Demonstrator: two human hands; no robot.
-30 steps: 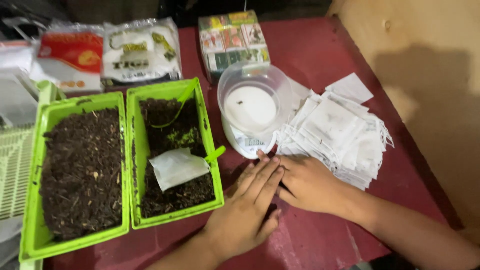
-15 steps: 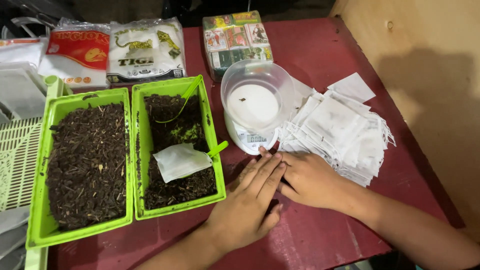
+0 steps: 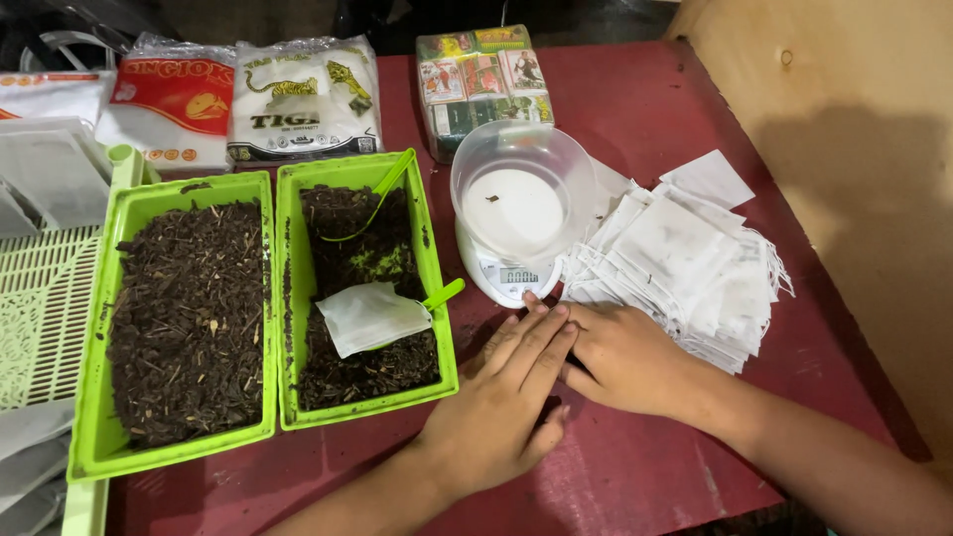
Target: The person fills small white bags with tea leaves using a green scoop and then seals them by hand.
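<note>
left hand [image 3: 496,407]: flat, fingers spread, on the red worktop [image 3: 635,476]
right hand [image 3: 620,355]: flat, empty (fingertips touching the left)
scale [image 3: 516,223]: just beyond the fingertips
white bags [image 3: 685,268]: stacked beside right hand

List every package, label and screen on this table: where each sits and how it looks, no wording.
Red-and-white plastic bag: back left, flat pouch with a yellow mark.
White plastic bag: beside it, behind the green trays, green-yellow animal print.
Wrapped block of small boxes: back centre, multicoloured pictures.
Scale screen: small grey rectangle on the white scale's front, just beyond the left hand fingertips.
</note>
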